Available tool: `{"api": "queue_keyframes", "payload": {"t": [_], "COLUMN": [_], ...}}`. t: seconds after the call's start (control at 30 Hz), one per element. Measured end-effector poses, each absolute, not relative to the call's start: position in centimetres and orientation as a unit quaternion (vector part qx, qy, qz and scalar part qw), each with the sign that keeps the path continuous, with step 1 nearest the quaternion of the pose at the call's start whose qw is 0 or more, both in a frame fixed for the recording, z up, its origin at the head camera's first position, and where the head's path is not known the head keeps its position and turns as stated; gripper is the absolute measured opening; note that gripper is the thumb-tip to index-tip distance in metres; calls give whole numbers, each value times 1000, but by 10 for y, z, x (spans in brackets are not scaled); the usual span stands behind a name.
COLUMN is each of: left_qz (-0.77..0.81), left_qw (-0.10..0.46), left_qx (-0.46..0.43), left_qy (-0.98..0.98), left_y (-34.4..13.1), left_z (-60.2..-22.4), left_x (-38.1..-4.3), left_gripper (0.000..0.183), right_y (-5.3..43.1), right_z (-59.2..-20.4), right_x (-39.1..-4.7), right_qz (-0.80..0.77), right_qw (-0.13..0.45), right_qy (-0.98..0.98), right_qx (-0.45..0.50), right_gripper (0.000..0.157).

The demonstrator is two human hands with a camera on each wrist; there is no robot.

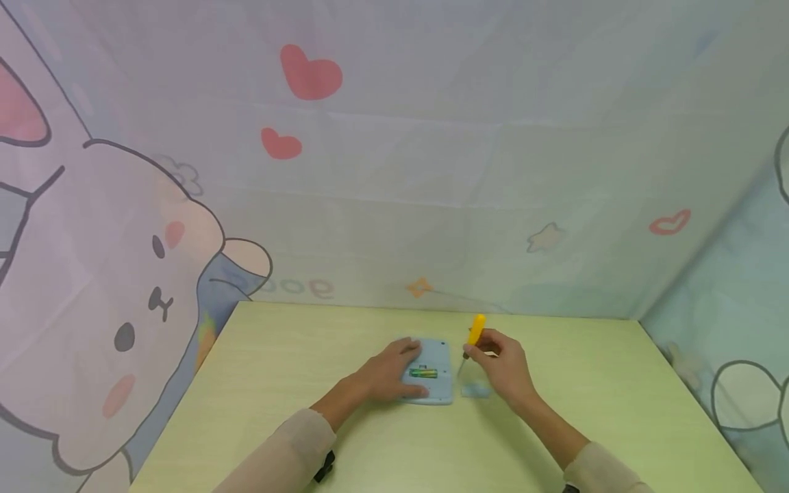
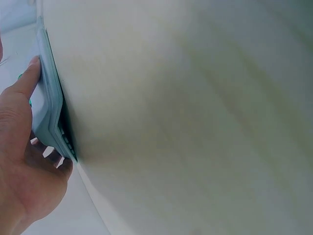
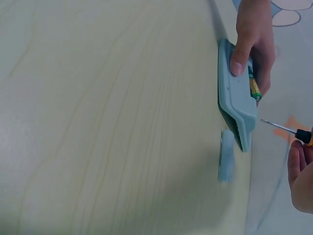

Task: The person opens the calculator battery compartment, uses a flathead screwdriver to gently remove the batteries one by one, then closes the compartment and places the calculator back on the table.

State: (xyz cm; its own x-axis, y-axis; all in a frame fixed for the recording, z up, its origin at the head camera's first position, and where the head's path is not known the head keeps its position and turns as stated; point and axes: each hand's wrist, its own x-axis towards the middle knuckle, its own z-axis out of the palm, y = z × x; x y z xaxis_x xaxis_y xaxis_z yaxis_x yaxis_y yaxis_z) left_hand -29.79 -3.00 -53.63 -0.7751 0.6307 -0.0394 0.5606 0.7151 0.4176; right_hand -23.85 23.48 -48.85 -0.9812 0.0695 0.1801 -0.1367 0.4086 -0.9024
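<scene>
A light blue calculator [image 1: 439, 355] lies back side up on the table, a green and yellow battery [image 1: 423, 373] showing in its back. My left hand [image 1: 390, 373] grips its left part, thumb on the back near the close edge and fingers at the far side. In the left wrist view, dark keys show under the calculator's [image 2: 48, 93] raised edge. My right hand [image 1: 510, 368] pinches a yellow-handled screwdriver [image 1: 477, 330], its shaft slanting down just right of the calculator. In the right wrist view the screwdriver's tip [image 3: 264, 121] is apart from the calculator [image 3: 235, 95].
A small light blue battery cover [image 1: 475, 391] lies on the table right of the calculator, below the screwdriver. The pale wood-grain table [image 1: 277, 383] ends at a printed cloth backdrop [image 1: 394, 205] behind and at both sides.
</scene>
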Motion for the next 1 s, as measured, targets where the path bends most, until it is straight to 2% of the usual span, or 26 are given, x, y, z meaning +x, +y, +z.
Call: {"api": "queue_keyframes", "payload": {"t": [0.33,1.0], "left_qz": [202,200], "left_qw": [91,92], "left_qx": [321,322], "left_qy": [921,921], "left_y": [-31,-31], "left_z": [-536,-538], "left_x": [-297,-297], "left_gripper": [97,97], "right_y": [245,262], "right_z": [-489,-500], "right_x": [-238,-236], "right_qz": [554,476], "right_qw": [108,134], "right_qy": [-826,-868], "right_qx": [14,37], "right_gripper": [38,31]}}
